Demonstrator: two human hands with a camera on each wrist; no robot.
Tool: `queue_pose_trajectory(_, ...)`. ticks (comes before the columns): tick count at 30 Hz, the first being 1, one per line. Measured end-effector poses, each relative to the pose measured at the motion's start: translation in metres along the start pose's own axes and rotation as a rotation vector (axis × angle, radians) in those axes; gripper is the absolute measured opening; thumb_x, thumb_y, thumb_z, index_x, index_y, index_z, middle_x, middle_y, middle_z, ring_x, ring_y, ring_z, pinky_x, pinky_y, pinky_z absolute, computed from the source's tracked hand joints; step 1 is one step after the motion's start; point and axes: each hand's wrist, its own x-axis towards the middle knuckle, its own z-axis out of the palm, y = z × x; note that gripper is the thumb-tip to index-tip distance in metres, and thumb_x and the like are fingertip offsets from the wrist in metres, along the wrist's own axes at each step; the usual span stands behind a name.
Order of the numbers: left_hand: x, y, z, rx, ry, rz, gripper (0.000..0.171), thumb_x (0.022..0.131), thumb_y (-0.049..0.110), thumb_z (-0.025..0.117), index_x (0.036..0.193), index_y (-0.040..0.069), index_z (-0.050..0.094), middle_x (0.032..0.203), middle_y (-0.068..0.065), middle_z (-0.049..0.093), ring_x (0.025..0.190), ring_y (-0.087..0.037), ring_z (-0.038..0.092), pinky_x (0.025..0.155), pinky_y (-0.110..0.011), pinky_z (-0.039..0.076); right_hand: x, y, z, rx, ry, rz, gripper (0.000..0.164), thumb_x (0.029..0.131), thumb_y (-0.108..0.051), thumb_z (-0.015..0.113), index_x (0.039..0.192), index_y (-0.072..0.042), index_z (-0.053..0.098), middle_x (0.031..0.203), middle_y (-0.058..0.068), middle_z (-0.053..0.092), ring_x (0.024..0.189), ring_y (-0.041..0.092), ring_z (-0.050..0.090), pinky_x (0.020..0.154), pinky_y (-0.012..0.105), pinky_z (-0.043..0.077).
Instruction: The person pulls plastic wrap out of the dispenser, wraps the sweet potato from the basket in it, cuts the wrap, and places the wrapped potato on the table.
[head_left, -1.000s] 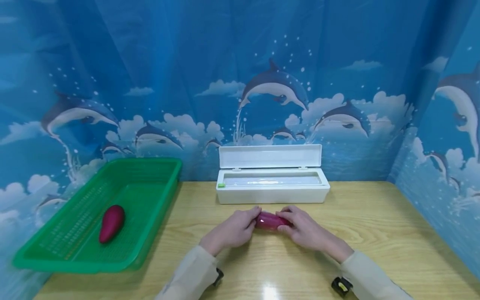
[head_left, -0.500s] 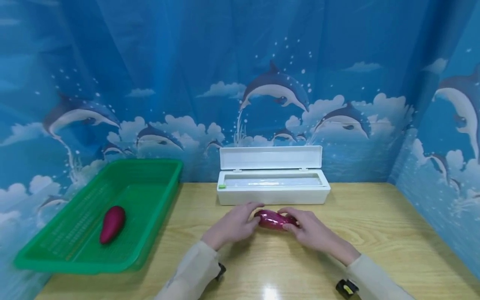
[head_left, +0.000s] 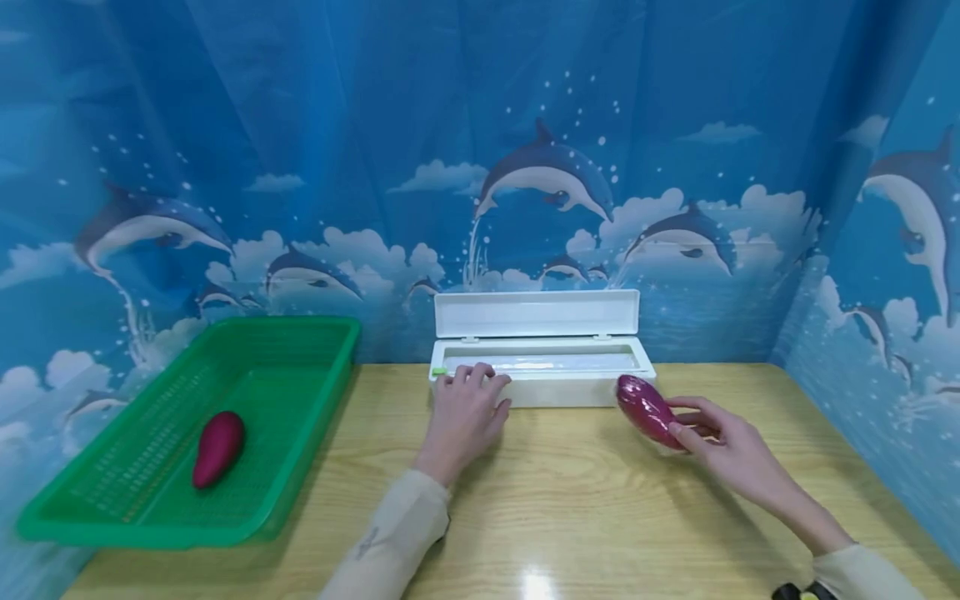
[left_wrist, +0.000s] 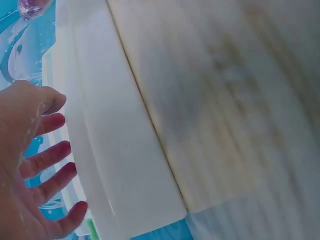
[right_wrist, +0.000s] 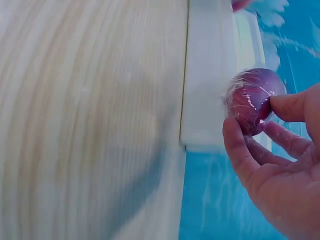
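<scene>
My right hand (head_left: 723,437) pinches the narrow end of a film-wrapped purple sweet potato (head_left: 645,410) between thumb and fingers. Held up right of centre, it tilts toward the dispenser, and its glossy cling film catches the light in the right wrist view (right_wrist: 252,102). My left hand (head_left: 467,412) reaches over the front left of a white cling film dispenser (head_left: 562,392), palm down with fingers spread and slightly bent, holding nothing. Its fingertips (left_wrist: 67,170) are right at the dispenser's front edge, close to a green slide cutter (head_left: 439,372).
The dispenser's lid (head_left: 536,314) stands raised, showing the clear film (head_left: 551,362) inside. At the left is a green plastic basket (head_left: 296,467) with an unwrapped sweet potato (head_left: 219,450) in it. A blue dolphin-print curtain (head_left: 405,108) borders the wooden table (head_left: 562,508) behind and at the right.
Both hands were on the wrapped sweet potato. My left hand has let go and moved up to the dispenser, while my right has carried the sweet potato to the right.
</scene>
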Motion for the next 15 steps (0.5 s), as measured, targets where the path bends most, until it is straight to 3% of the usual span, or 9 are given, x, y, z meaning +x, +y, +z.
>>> queue_pose_trajectory(3,0.001,0.002,0.002,0.038,-0.01,-0.018,0.034,0.096,0.044,0.069,0.125,0.026,0.067,0.119,-0.001,0.067,0.108,-0.025,0.062,0.089,-0.047,0.051,-0.003,0.014,-0.012,0.005,0.029,0.048,0.048,0.105,-0.027,0.059,0.144,0.001,0.052,0.129,0.032,0.064,0.087,-0.012,0.063,0.071,0.024,0.061)
queue_pose_trajectory(10,0.004,0.008,-0.001,0.054,-0.054,-0.052,0.037,0.097,0.049,0.064,0.128,0.028,0.064,0.118,-0.001,0.065,0.111,-0.028,0.061,0.089,-0.051,0.052,0.004,0.049,-0.038,0.002,0.163,0.093,0.052,0.107,-0.022,0.052,0.142,0.015,0.044,0.121,0.044,0.059,0.075,-0.014,0.06,0.062,0.025,0.06)
queue_pose_trajectory(13,0.005,0.009,-0.001,0.081,-0.082,-0.062,0.04,0.098,0.052,0.06,0.131,0.029,0.062,0.12,-0.001,0.065,0.113,-0.029,0.061,0.088,-0.052,0.053,0.008,0.06,-0.047,-0.09,0.166,0.149,0.059,0.107,-0.031,0.05,0.145,0.014,0.04,0.124,0.044,0.057,0.076,-0.004,0.064,0.06,0.025,0.057)
queue_pose_trajectory(15,0.005,0.01,-0.001,0.101,-0.097,-0.069,0.041,0.098,0.054,0.058,0.132,0.029,0.061,0.123,-0.001,0.065,0.114,-0.03,0.06,0.088,-0.053,0.053,0.011,0.066,-0.051,-0.127,0.157,0.18,0.062,0.108,-0.034,0.048,0.147,0.013,0.038,0.126,0.044,0.056,0.08,0.015,0.072,0.06,0.027,0.057)
